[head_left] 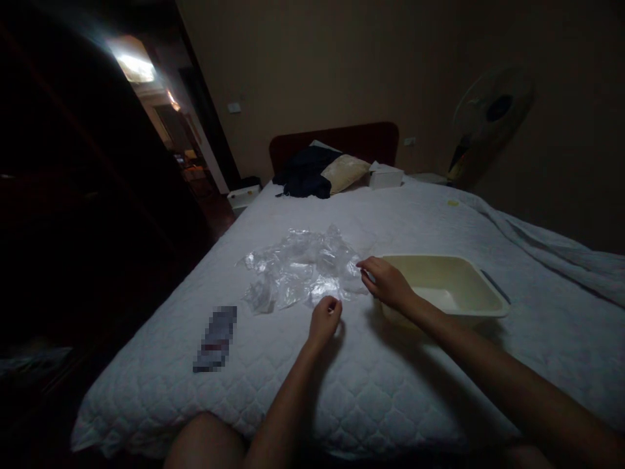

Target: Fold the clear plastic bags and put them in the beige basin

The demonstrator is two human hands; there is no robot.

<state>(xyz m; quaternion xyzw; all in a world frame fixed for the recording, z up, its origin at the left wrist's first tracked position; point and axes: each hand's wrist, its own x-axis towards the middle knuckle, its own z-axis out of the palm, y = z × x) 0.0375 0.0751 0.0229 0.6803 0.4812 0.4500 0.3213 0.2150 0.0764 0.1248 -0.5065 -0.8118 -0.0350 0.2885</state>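
Clear, crinkled plastic film [303, 270], perhaps several thin bags, lies in a loose heap on the white quilted bedding [371, 417], to the left of a cream plastic basin [439, 317]. Both hands are at its near right side. The left hand [326, 318] has thumb and fingers curled together at the near edge, and I cannot tell whether any film is pinched there. The right hand [388, 281] reaches across the basin's left end with its fingertips at the heap's right edge; whether they grasp a fold or only touch it is too dim to tell. Handling this well would call for a light pinch on a single layer, one hand steadying the rest so that the heap does not drag along. Film so thin probably clings and slides, so slow, separate pulls should work best, with the right forearm kept clear of the basin's rim.
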